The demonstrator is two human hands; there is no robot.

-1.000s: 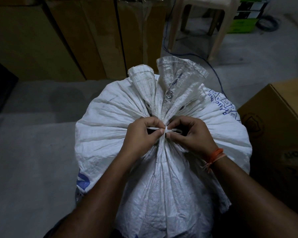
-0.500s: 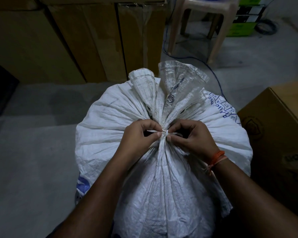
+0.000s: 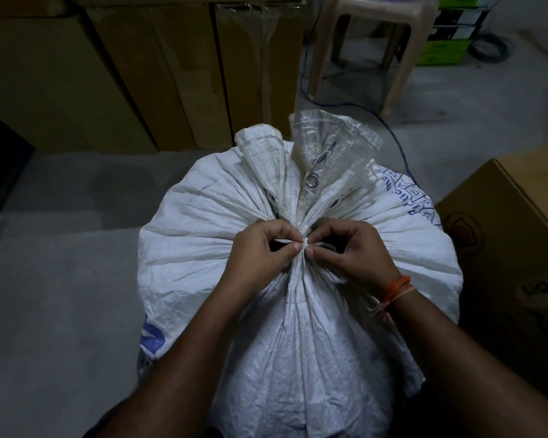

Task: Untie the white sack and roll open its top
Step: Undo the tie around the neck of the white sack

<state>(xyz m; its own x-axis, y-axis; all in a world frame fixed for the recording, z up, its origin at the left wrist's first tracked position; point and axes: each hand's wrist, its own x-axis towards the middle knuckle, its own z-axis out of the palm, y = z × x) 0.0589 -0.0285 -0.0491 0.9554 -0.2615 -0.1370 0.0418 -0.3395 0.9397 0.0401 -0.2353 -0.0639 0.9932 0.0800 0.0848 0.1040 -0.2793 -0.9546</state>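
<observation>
Upright, sack [image 3: 203, 248] neck fans away; L hand [image 3: 260, 251] & R hand [image 3: 351, 251] pinch its tie [image 3: 304, 245], prob. knotted.

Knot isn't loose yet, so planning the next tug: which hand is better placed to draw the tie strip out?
Probably the left hand: more of the white tie strip shows pinched between its thumb and forefinger. The right hand pinches close against the knot on the white sack, suited to steadying.
</observation>
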